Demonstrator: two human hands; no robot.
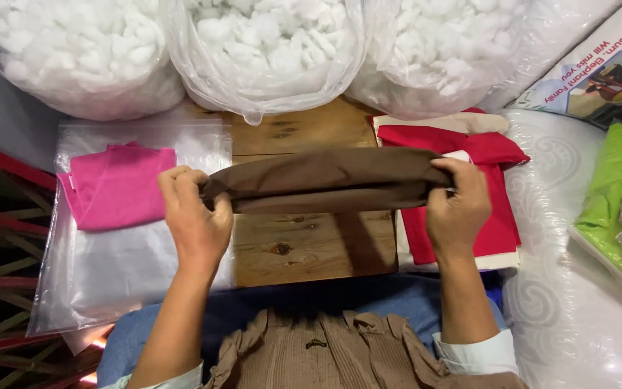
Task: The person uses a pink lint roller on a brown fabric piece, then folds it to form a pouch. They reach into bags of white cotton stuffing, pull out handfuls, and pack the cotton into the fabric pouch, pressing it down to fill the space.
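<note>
Left hand [194,216] and right hand [458,205] each pinch one end of a folded brown cloth [325,189], fingers curled tight around it, stretching it level above the wooden table [311,248], between pink cloth [116,186] and red cloth [494,155].

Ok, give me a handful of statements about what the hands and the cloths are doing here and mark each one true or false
1. Both hands, left hand and right hand, grip the brown cloth at its ends. True.
2. The brown cloth lies flat on the wooden board. False: it is held stretched above the board.
3. A pink cloth lies on a clear plastic bag beside the left hand. True.
4. The red cloth is on the left side. False: it lies under the right hand.
5. The three clear sacks at the top hold green stuffing. False: the stuffing is white.
</note>
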